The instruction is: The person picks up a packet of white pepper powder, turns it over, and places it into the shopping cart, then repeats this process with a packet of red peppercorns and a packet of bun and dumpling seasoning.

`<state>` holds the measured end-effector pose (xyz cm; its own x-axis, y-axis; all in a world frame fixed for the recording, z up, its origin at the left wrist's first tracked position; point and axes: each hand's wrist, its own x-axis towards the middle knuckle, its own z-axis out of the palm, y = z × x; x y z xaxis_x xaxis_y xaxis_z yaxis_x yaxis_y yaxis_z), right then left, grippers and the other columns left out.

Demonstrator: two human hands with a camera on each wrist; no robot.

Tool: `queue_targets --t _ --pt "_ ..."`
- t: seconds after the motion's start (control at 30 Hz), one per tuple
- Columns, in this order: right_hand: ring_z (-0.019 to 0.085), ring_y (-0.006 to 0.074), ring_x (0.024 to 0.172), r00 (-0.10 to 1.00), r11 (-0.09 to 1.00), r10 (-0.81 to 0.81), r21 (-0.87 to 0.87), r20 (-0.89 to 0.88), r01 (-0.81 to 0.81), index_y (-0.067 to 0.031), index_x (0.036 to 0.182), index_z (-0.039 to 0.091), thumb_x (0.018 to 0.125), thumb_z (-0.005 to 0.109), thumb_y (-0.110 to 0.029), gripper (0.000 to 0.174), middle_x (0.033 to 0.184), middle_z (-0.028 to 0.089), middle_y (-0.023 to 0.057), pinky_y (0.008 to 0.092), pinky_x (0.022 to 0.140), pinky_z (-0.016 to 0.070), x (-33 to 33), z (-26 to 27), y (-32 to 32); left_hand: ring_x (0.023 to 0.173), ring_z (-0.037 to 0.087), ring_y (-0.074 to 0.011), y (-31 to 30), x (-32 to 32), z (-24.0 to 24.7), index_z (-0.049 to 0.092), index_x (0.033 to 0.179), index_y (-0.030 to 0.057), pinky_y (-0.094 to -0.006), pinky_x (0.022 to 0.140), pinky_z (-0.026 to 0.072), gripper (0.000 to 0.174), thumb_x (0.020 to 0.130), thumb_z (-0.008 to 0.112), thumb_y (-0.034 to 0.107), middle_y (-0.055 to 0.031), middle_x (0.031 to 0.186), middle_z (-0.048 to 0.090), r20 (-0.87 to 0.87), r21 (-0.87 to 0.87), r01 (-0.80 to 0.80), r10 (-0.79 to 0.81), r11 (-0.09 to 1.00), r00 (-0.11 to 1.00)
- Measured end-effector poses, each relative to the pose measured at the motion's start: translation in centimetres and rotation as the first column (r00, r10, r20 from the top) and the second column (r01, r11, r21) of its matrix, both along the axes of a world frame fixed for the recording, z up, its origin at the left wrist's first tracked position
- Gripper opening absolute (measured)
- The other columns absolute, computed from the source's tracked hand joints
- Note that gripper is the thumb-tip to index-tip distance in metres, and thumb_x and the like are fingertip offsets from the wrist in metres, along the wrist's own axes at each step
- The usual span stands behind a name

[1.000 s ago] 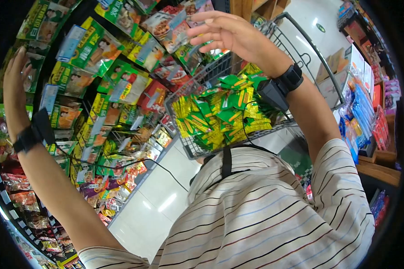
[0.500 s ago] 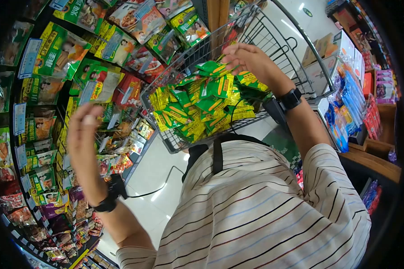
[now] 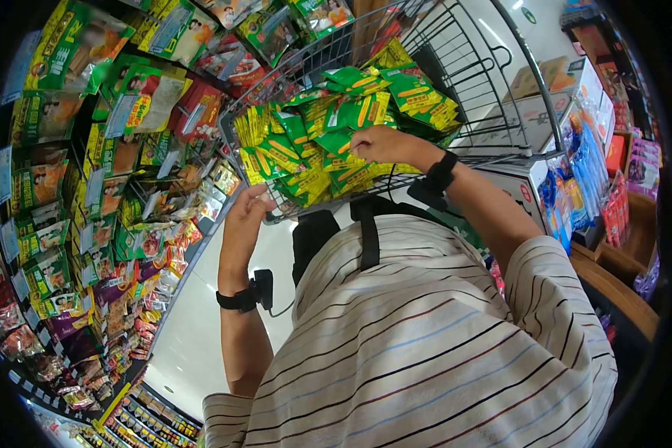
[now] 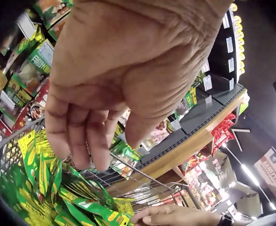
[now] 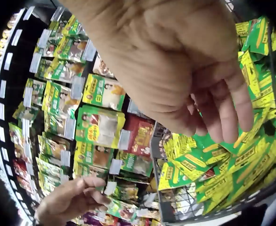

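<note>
Green and yellow packets [image 3: 287,153] are heaped in a wire shopping cart [image 3: 227,142]. My right hand [image 3: 388,145] hangs over the near part of the heap, fingers loosely bent; in the right wrist view this hand [image 5: 194,80] has nothing between its fingers, and whether it touches the packets I cannot tell. Beside the cart's near left corner is my left hand [image 3: 244,224], empty, fingers slightly bent. The left wrist view has the left hand [image 4: 114,89] with its fingers hanging loosely by the cart's wire side, above the packets [image 4: 44,183].
Shelves of hanging snack bags [image 3: 142,104] with price tags line the left side. Cartons [image 3: 515,123], blue packages [image 3: 581,183] and a wooden display edge [image 3: 620,291] stand to the right. Tiled floor [image 3: 194,328] shows between shelves and body.
My left hand has come away from the shelf, rightward to the cart's corner. My right hand has come down towards the near side of the heap. The cart sits slightly further left in view.
</note>
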<state>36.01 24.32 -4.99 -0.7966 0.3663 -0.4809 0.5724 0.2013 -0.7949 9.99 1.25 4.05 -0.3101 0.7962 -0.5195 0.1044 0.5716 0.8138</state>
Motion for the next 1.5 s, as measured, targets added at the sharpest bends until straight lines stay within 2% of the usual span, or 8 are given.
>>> queue_targets --t 0.03,0.13,0.33,0.43,0.53,1.07,1.17,1.5 --pt "0.066 0.0331 0.084 0.999 0.998 -0.027 0.063 -0.028 0.029 -0.0065 0.094 0.07 0.087 0.057 -0.02 0.02 0.087 0.069 0.0153 0.0424 0.074 0.0511 -0.2 -0.4 -0.7 0.098 0.063 -0.0151 -0.4 0.2 -0.1 0.059 0.125 0.0017 -0.0303 0.087 0.0471 0.04 0.099 0.056 0.032 -0.0067 0.101 0.068 0.01 -0.002 -0.012 0.012 1.0 1.0" --pt "0.065 0.0356 0.084 0.986 0.964 0.167 0.208 0.022 -0.168 -0.0066 0.091 0.069 0.085 0.059 -0.02 0.018 0.088 0.069 0.0161 0.0441 0.074 0.0507 -0.5 -3.8 -0.9 0.099 0.064 -0.0165 -1.4 0.8 0.0 0.059 0.124 0.0013 -0.0313 0.088 0.0476 0.041 0.099 0.056 0.033 -0.009 0.102 0.067 0.024 -0.031 -0.055 0.056 0.998 0.998" --pt "0.064 0.0378 0.088 0.939 0.831 0.288 0.439 0.186 -0.342 -0.0046 0.089 0.069 0.079 0.062 -0.018 0.018 0.088 0.068 0.0187 0.0468 0.077 0.0508 1.4 -7.8 -0.3 0.099 0.064 -0.0185 -3.1 1.3 0.9 0.06 0.123 0.0006 -0.0324 0.087 0.0485 0.041 0.099 0.054 0.033 -0.0096 0.101 0.068 0.008 -0.073 -0.132 0.133 0.989 0.991" --pt "0.065 0.0391 0.089 0.891 0.875 0.305 0.27 0.336 -0.401 -0.0035 0.091 0.069 0.077 0.062 -0.016 0.02 0.09 0.068 0.0198 0.0482 0.077 0.0514 1.8 -8.0 0.2 0.099 0.065 -0.0186 -3.8 1.1 1.0 0.06 0.123 0.0006 -0.0327 0.087 0.0487 0.041 0.099 0.055 0.034 -0.0095 0.101 0.069 0.008 -0.078 -0.172 0.173 0.982 0.985" --pt "0.066 0.0392 0.088 0.927 0.853 0.328 0.366 0.181 -0.373 -0.0036 0.095 0.069 0.077 0.061 -0.015 0.023 0.091 0.068 0.0192 0.0485 0.076 0.0525 2.9 -8.4 -1.0 0.097 0.064 -0.0181 -4.8 1.4 0.4 0.061 0.122 0.0018 -0.0325 0.086 0.0488 0.043 0.099 0.056 0.038 -0.0092 0.099 0.068 0.019 -0.086 -0.192 0.194 0.978 0.981" --pt "0.07 0.0339 0.089 0.776 0.556 0.479 0.542 0.411 -0.63 -0.0045 0.085 0.073 0.077 0.068 -0.004 0.01 0.094 0.072 0.0171 0.0434 0.073 0.0567 1.4 -11.1 -4.1 0.098 0.064 -0.0165 -5.3 2.0 1.1 0.062 0.122 0.0042 -0.0324 0.087 0.0491 0.043 0.099 0.056 0.04 -0.0078 0.099 0.068 0.032 -0.098 -0.195 0.199 0.976 0.98" --pt "0.069 0.034 0.093 0.744 0.567 0.483 0.483 0.462 -0.667 -0.0068 0.096 0.068 0.086 0.054 -0.01 0.017 0.092 0.07 0.0168 0.044 0.076 0.055 1.2 -11.5 -3.8 0.098 0.064 -0.0165 -5.3 2.0 0.5 0.062 0.122 0.0044 -0.0323 0.087 0.049 0.042 0.098 0.057 0.04 -0.0075 0.098 0.068 0.045 -0.097 -0.188 0.193 0.977 0.98" --pt "0.069 0.0371 0.088 0.844 0.72 0.389 0.449 0.37 -0.529 -0.0067 0.089 0.075 0.084 0.058 -0.017 0.021 0.091 0.071 0.0188 0.0486 0.077 0.0547 1.2 -10.5 -3.8 0.097 0.065 -0.0162 -4.6 1.7 -0.3 0.061 0.122 0.0041 -0.0309 0.086 0.0491 0.041 0.1 0.055 0.037 -0.0074 0.099 0.069 0.063 -0.048 -0.137 0.14 0.989 0.988"
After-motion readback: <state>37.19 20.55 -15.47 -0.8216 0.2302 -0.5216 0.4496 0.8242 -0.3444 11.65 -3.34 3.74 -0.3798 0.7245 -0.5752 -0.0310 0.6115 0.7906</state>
